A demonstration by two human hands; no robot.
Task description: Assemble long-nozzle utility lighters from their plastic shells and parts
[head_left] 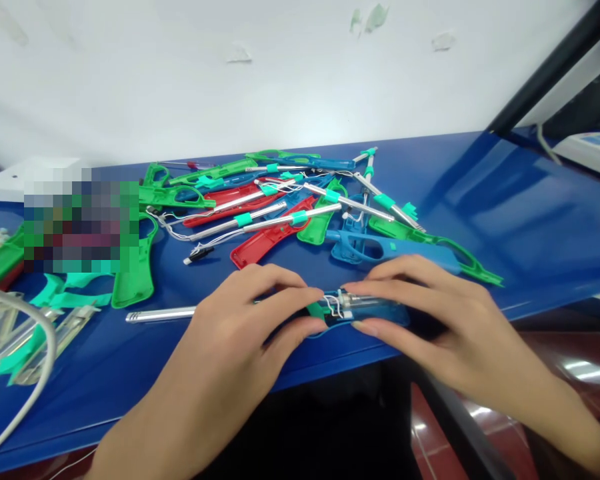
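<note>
At the table's front edge, my left hand (240, 327) and my right hand (445, 320) pinch a blue long-neck lighter shell (394, 313) from both sides. A metal tube (160, 314) sticks out leftward from beneath my left hand. Between my fingertips, thin white wires (333, 305) loop inside the shell, beside a small green part (316, 310). Under my right fingers lies a clear cylindrical piece (363, 301) in the shell. My fingers hide much of the lighter.
Behind my hands lies a pile of green, red (265, 240) and blue lighter shells, with metal tubes (295, 218) wrapped in green tape. Clear parts with tape (60, 340) lie left, near a white cable (50, 353). A pixelated patch covers part of the left side. A white wall stands behind.
</note>
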